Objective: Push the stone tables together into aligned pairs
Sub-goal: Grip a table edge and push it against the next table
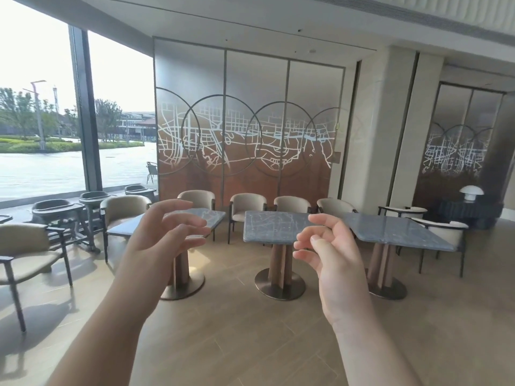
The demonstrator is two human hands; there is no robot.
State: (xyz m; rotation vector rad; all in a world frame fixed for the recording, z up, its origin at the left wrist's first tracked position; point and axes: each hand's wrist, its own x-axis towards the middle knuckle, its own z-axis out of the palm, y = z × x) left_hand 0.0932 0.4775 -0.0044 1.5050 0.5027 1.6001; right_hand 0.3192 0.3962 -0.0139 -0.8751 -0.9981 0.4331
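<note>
Stone everywhere up ahead: three square tables with grey-blue tops veined in pale lines, each on a wooden pedestal with a round metal foot. The left table [178, 222] stands apart near the window, its top partly hidden behind the raised left hand [164, 235]. The middle table [271, 227] sits dead centre, and the right table [395, 231] is angled so that one corner comes close to the middle one; whether the two tops touch is hidden behind the right hand [331, 246]. All three stand on the wood-toned floor [250, 330], well ahead of the person.

Both hands are up in mid-air, holding nothing. The left one has its fingers spread wide and gently bent, palm turned inward. The right one has its fingers loosely curled, thumb forward, gripping nothing.

Beige armchairs [249, 208] line the far side of the tables, in front of a tall panel [250, 135] patterned with rings and a map-like tracery. Dark high chairs [58, 213] stand by the big window on the left.
</note>
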